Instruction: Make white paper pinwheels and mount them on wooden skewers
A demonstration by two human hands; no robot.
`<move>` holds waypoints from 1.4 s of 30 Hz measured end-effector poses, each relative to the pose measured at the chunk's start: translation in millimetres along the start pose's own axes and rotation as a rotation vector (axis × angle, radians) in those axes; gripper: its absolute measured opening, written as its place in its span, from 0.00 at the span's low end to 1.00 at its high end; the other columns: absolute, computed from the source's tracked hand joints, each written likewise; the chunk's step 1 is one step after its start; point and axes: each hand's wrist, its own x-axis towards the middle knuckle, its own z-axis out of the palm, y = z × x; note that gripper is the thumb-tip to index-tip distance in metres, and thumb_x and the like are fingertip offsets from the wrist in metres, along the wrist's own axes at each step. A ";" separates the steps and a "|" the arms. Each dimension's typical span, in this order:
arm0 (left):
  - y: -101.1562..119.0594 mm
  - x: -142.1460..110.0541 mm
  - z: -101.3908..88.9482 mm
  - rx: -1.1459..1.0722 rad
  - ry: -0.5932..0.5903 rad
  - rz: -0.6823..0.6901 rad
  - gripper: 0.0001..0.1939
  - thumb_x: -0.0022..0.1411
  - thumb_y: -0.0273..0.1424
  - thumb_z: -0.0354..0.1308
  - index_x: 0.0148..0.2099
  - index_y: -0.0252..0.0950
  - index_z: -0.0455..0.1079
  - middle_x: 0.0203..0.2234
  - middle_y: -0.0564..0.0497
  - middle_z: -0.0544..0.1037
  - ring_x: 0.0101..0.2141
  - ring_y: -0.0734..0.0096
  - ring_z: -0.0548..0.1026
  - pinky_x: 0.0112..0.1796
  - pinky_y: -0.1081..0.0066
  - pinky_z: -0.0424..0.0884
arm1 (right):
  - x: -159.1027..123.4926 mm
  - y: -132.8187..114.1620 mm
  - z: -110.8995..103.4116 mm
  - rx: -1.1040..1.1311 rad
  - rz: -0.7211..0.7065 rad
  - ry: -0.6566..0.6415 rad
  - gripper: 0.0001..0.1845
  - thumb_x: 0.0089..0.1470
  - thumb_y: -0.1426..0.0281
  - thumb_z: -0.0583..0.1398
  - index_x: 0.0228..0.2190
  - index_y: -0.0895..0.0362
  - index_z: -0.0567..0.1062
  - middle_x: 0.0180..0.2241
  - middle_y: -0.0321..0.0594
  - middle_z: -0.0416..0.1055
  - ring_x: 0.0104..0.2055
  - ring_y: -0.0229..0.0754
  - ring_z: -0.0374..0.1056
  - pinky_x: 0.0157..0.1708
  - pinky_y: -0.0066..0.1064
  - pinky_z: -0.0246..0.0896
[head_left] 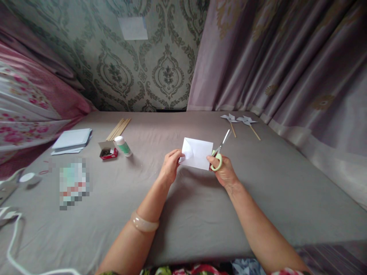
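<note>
A white sheet of paper with faint crease lines is held up in front of me, above the grey cloth. My left hand pinches its left edge between thumb and fingers. At the right edge, the thumb of my right hand presses on the paper. That same hand also carries scissors with pale green handles, looped over the fingers. The scissor blades point up and away, to the right of the paper. Fingers behind the paper are hidden.
To the left are a glue stick, a small red box, wooden sticks, stacked paper and a blurred packet. Two paper pinwheels on sticks lie at the back right. A white cable runs along the near left.
</note>
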 end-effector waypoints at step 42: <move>-14.5 -7.3 19.8 -0.101 0.060 0.058 0.15 0.37 0.37 0.70 0.24 0.34 0.69 0.22 0.54 0.71 0.24 0.80 0.67 0.26 0.78 0.62 | -7.7 4.9 14.9 -0.285 -0.038 0.049 0.25 0.46 0.47 0.60 0.22 0.57 0.69 0.17 0.31 0.64 0.18 0.32 0.54 0.19 0.27 0.49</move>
